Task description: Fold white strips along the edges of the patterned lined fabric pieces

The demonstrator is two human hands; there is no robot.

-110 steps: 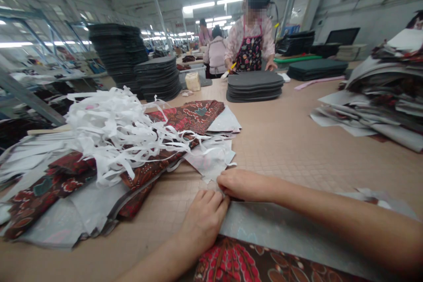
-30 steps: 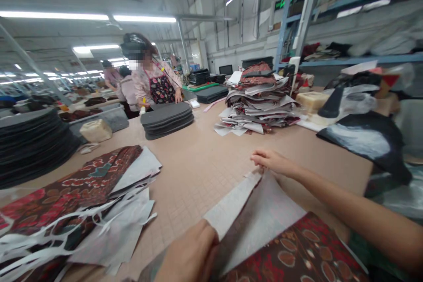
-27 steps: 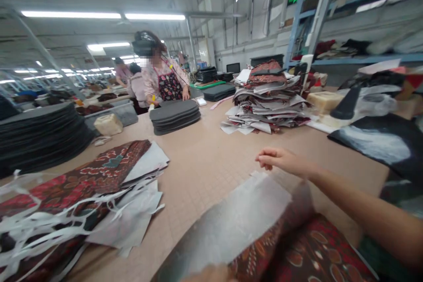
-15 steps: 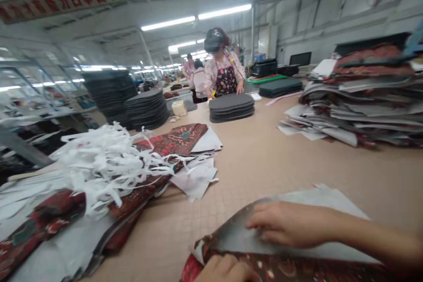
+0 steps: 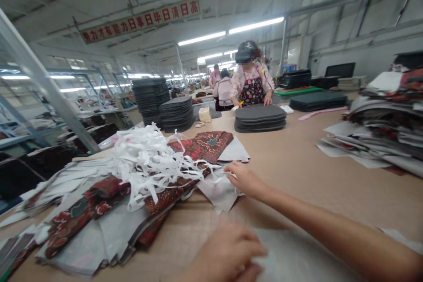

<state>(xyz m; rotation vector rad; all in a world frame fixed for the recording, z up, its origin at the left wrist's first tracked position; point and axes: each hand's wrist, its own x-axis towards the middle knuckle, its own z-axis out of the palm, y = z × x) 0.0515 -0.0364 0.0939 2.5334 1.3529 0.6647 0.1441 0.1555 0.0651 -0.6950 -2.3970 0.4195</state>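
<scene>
My right hand (image 5: 246, 179) reaches across to the right end of a tangle of white strips (image 5: 152, 158). Its fingers are bent in around the end of a strip there, above the corner of a pale backing sheet (image 5: 218, 191). Under the strips lies folded red-brown patterned fabric (image 5: 211, 143), its pale underside showing in places. My left hand (image 5: 228, 251), smeared by motion, is low in the middle with its fingers curled. Beside it a pale grey sheet (image 5: 297, 255) lies at the near edge; whether that hand grips it I cannot tell.
Across the table (image 5: 291, 194), a person (image 5: 253, 79) stands behind a stack of dark grey rounded pads (image 5: 259, 119). More dark pads (image 5: 176, 114) are piled to the left. A high heap of fabric and sheets (image 5: 390, 128) rises at right. A metal post (image 5: 53, 88) slants at left.
My right hand has left the pale-backed fabric piece in front of me and moved forward and left to the white strips. My left hand has risen a little. The view has swung left.
</scene>
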